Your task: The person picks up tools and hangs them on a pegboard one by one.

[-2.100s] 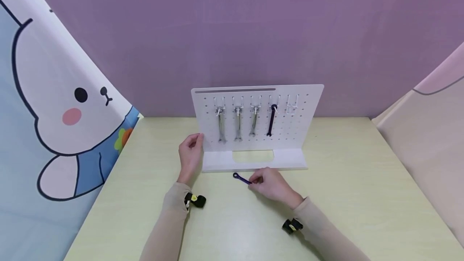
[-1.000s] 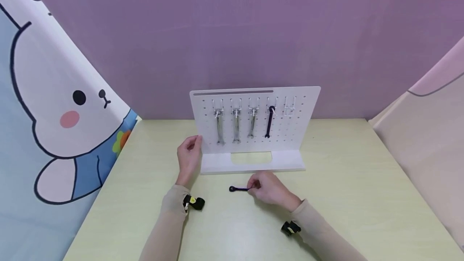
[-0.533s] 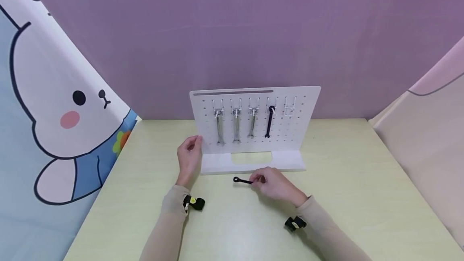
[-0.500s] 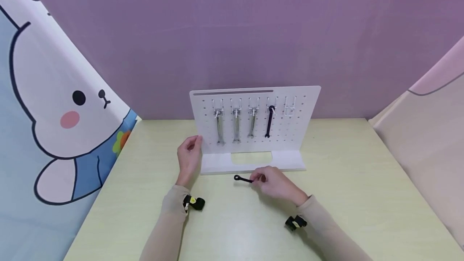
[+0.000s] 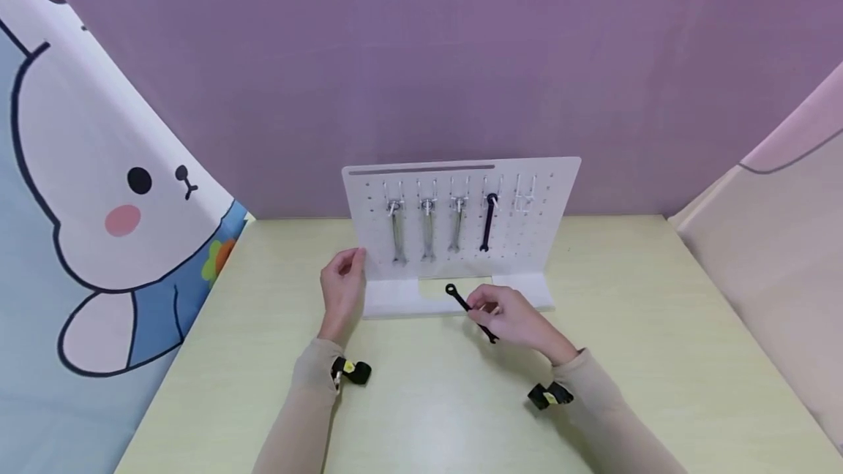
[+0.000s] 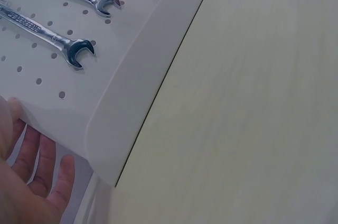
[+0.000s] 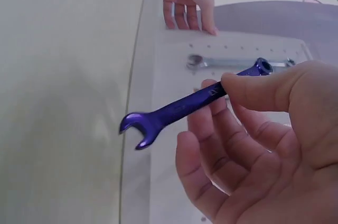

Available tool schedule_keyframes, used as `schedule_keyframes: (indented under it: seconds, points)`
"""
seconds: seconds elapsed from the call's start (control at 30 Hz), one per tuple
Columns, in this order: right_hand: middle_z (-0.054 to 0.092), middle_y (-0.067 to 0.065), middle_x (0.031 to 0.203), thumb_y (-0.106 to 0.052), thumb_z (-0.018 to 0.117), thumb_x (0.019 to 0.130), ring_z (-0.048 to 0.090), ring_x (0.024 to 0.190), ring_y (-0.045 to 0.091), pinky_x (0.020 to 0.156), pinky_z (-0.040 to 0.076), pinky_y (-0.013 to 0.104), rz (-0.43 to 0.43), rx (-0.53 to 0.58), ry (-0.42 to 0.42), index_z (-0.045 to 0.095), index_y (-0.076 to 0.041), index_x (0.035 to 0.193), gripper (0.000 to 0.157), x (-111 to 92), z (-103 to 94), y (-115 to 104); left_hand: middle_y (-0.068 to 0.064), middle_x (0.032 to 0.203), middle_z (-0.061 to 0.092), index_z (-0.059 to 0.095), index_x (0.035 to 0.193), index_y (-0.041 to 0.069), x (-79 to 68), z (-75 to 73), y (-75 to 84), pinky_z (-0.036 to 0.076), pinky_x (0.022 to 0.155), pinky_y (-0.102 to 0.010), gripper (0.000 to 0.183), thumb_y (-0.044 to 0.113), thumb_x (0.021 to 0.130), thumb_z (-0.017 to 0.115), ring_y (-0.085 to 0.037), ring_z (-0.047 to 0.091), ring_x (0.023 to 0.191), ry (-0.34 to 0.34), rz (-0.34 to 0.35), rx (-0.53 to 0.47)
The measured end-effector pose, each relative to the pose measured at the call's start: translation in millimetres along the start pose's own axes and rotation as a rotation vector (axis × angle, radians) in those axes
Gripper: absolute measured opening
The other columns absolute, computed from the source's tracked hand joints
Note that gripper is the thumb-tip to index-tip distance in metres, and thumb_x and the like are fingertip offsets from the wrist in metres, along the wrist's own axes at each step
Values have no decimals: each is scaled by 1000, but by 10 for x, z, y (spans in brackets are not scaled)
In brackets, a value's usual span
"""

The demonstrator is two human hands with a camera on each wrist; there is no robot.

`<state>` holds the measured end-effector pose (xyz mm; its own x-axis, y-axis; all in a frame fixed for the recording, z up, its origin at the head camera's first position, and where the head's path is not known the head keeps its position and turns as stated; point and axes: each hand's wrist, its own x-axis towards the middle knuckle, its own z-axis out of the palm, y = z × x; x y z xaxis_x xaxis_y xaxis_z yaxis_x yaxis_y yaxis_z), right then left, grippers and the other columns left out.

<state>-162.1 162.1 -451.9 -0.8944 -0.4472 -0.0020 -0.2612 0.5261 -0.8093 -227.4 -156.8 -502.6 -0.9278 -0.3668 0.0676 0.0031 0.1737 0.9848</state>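
My right hand pinches a small dark purple combination wrench between thumb and fingers, around the middle of its shaft. In the head view the wrench tilts, ring end up and left, open end down and right, over the front of the white pegboard stand. The left hand holds the board's left edge, thumb on the front face, the other fingers behind it. Three silver wrenches and a dark wrench hang from hooks on the board.
To the right of the hanging dark wrench is a bare wire hook. The stand's base has a rectangular cutout and rests on a pale wood table. Behind stands a purple wall; a rabbit-print cloth hangs at left.
The right hand has moved up and right, closer to the board. The wrench has turned from nearly level to a steep tilt, and its open end now shows. The left hand stays put.
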Motion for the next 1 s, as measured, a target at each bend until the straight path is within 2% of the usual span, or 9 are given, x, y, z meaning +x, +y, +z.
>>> schedule_keyframes:
  seconds: [0.2, 0.33, 0.53, 0.7, 0.83, 1.0]
  points:
    - [75, 16, 102, -10, 69, 102, 67, 90, 16, 75, 55, 26, 21, 55, 87, 72, 1, 111, 15, -17, -113, 9, -9, 106, 71, 77, 117, 8, -23, -18, -19, 48, 79, -23, 31, 36, 106, 67, -18, 59, 95, -4, 12, 11]
    - [75, 15, 104, -12, 70, 102, 67, 92, 18, 78, 56, 27, 26, 65, 129, 71, 0, 112, 16, -6, -204, -8, -10, 105, 71, 77, 116, 9, -12, -24, 3, 48, 79, -24, 31, 37, 106, 67, -19, 59, 94, 4, 14, 5]
    - [76, 13, 105, -16, 72, 101, 68, 92, 17, 77, 54, 26, 78, 66, 229, 71, -2, 112, 17, -1, -305, -48, -10, 109, 71, 76, 118, 9, 2, -20, 19, 49, 80, -23, 32, 37, 107, 67, -19, 60, 96, 0, 3, 5]
    - [77, 16, 105, -20, 70, 104, 67, 86, 16, 75, 55, 25, 109, 129, 299, 71, -1, 111, 21, -8, -355, -71, -10, 109, 72, 76, 118, 8, 1, -9, 9, 49, 80, -22, 32, 36, 106, 67, -19, 60, 96, -2, 7, 1]
    - [77, 17, 107, -24, 68, 106, 68, 83, 14, 76, 58, 27, 115, 171, 358, 71, 1, 112, 26, -13, -396, -107, -10, 108, 72, 76, 117, 8, -2, -2, -4, 49, 80, -22, 31, 36, 106, 67, -19, 60, 96, -1, 5, -3]
    - [76, 12, 101, -23, 67, 106, 68, 79, 14, 73, 58, 25, 81, 211, 468, 71, 2, 113, 26, -14, -483, -162, -11, 110, 72, 76, 118, 8, -1, 2, -11, 50, 81, -23, 32, 37, 106, 67, -20, 61, 97, -4, 6, -17]
